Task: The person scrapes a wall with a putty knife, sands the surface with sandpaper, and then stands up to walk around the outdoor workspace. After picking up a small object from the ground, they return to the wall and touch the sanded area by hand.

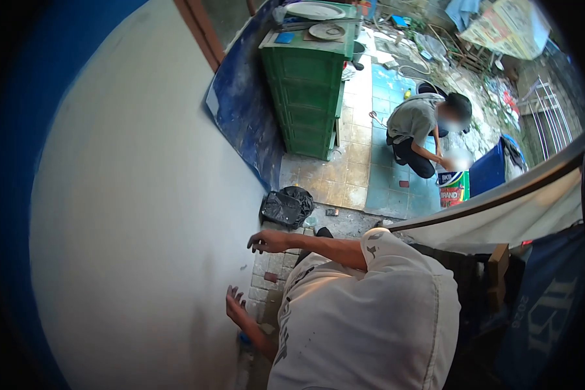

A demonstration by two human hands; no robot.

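Note:
My left hand (236,305) is beside the pale wall (143,214), its fingers spread and bent, with nothing seen in it. Farther up, my right hand (267,242) reaches toward the same wall. Its fingers are loosely curled with gaps between them, and no object shows in it. Both hands have dark smudges on the fingers. A small reddish-brown piece (270,277) lies on the paved floor (259,294) below my hands. A black plastic bag (286,207) sits against the wall base, just beyond my right hand.
A green drawer cabinet (302,97) with plates on top stands beyond the wall. On blue tiles (387,188) a person (413,120) squats at a paint bucket (454,188), beside a blue container (491,170). A curved frame edge (494,201) and dark blue cloth (546,305) are behind me.

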